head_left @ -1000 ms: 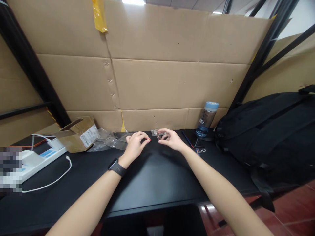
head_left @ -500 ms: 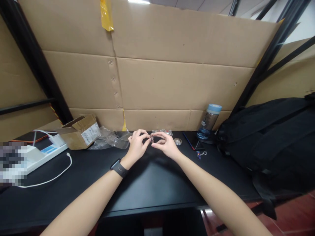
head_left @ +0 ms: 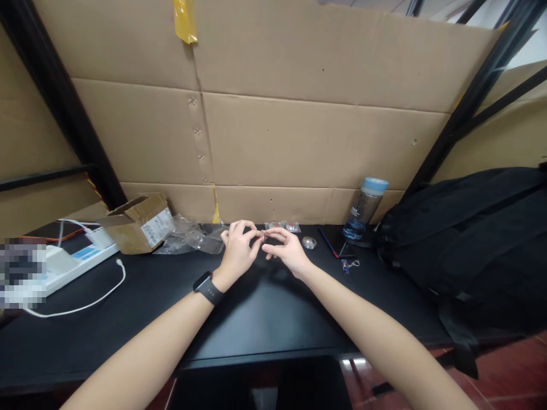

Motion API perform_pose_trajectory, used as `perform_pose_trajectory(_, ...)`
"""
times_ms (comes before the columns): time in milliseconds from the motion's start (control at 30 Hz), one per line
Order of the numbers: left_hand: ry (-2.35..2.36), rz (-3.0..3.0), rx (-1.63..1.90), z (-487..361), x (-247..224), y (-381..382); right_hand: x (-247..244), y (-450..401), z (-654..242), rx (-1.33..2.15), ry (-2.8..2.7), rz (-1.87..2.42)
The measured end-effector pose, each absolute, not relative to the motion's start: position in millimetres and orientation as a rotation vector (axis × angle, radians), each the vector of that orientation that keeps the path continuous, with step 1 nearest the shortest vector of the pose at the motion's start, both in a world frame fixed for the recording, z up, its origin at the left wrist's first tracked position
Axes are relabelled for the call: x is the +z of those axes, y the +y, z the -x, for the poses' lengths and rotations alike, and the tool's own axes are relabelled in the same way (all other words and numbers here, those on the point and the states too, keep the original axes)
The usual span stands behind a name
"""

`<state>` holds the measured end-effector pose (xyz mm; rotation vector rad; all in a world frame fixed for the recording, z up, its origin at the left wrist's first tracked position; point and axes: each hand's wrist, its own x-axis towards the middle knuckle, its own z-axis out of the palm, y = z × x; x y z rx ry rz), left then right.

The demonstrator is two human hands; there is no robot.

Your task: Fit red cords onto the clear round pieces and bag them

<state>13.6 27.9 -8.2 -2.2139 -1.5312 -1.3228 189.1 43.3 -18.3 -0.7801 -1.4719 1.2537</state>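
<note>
My left hand (head_left: 240,246), with a dark watch (head_left: 207,286) on its wrist, pinches a small thin disc-like piece (head_left: 264,238) above the table. My right hand (head_left: 288,250) grips the same piece from the other side, thumb and fingertips closed on it. It stands nearly edge-on, so its face and exact kind do not show. Behind the hands lie small clear packets (head_left: 282,226) with bits of red in them. To the right of my right hand sits a small clear round piece (head_left: 309,243).
An open cardboard box (head_left: 139,225), crumpled clear plastic (head_left: 192,236) and a white power strip (head_left: 74,265) with a cable lie left. A water bottle (head_left: 364,210), a dark flat object (head_left: 335,242), a keychain (head_left: 348,265) and a black backpack (head_left: 465,245) are right. Cardboard (head_left: 273,148) walls the back.
The small piece has turned from showing its dark face to nearly edge-on between my fingers. Both hands stay in almost the same place, while the view has tilted slightly.
</note>
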Motion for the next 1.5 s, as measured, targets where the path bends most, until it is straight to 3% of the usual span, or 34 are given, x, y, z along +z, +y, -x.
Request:
perform_pose_trajectory(367,-1.459,2.209,-1.238,-14.7,-3.1,22.2,-16.1,56.0,-201.0,1.089,-1.732,0.833)
perform_pose_trajectory(800,-1.624,2.256,-1.088,-4.3,-3.9,31.1,-10.6,66.5,-229.9,0.256,-2.341,0.913)
perform_pose_trajectory(1200,-1.619,2.610,-0.453,63.2,-0.8,66.6,-3.3,77.9,-257.1,0.278,-2.410,0.998)
perform_pose_trajectory(1500,-1.739,2.560,-0.364,84.7,-7.0,77.9,-8.4,89.4,-271.9,0.215,-2.427,1.202)
